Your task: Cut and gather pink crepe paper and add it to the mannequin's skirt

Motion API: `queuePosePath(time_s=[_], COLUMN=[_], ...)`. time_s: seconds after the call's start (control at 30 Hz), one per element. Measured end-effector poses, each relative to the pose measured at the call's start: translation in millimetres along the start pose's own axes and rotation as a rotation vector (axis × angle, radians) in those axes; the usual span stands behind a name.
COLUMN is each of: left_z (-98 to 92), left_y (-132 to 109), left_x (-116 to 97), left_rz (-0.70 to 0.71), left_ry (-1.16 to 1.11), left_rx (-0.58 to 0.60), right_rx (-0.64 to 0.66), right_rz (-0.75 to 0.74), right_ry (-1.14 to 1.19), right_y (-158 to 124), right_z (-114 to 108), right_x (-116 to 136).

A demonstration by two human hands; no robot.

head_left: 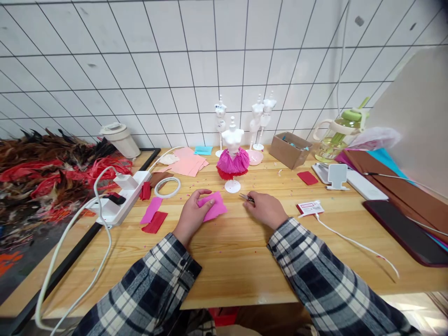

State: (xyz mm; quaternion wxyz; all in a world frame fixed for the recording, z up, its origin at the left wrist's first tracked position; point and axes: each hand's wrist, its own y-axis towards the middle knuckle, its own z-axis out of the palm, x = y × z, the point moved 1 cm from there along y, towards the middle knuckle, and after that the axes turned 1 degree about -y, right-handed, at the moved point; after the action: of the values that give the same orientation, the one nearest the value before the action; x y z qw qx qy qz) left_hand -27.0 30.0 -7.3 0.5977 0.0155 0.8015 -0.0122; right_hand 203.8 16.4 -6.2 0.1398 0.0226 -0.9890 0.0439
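My left hand (196,212) is closed on a piece of pink crepe paper (215,206), thumb on top, above the middle of the table. To its right, my right hand (266,208) grips small scissors (248,198); their metal tips point left toward the paper, apart from it. Just beyond both hands stands a white mini dress form (233,137) on a round base, wearing a magenta ruffled skirt (234,162) with a red lower edge. Pink (151,210) and red (154,222) paper pieces lie left of my left hand.
A tape roll (167,187) and white power strip (122,200) with looping cables lie left, near a feather heap (42,172). More dress forms (220,116), a cardboard box (290,149) and a bottle (338,135) stand toward the wall. A dark phone (406,231) lies right.
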Motion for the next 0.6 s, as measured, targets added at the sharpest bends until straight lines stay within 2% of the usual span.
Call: queuePosePath(time_s=[0.13,0.27,0.4,0.53,0.6], left_z=[-2.5,-2.8,-3.2,-2.3,-1.8], left_y=[2.5,2.2,1.0,-0.4,-0.9], left_x=[1.2,2.0,0.7,-1.8,-2.1], left_rz=[0.075,0.038,0.057,0.073,0.084], left_ry=[0.045,0.000,0.046,0.024,-0.005], left_rx=[-0.061,-0.036,-0.058,-0.046,-0.042], right_rx=[-0.024,-0.082,-0.085,-0.015,0.023], right_rz=[0.043,0.079,0.082,0.017,-0.098], right_ry=[-0.070,-0.094,-0.031,0.001,-0.026], right_y=[0.9,3.5,6.5,-4.0,-13.7], right_z=[0.8,-3.2,-6.3,4.6,13.1], right_x=[-3.7,-13.8,-19.4,7.4,28.0])
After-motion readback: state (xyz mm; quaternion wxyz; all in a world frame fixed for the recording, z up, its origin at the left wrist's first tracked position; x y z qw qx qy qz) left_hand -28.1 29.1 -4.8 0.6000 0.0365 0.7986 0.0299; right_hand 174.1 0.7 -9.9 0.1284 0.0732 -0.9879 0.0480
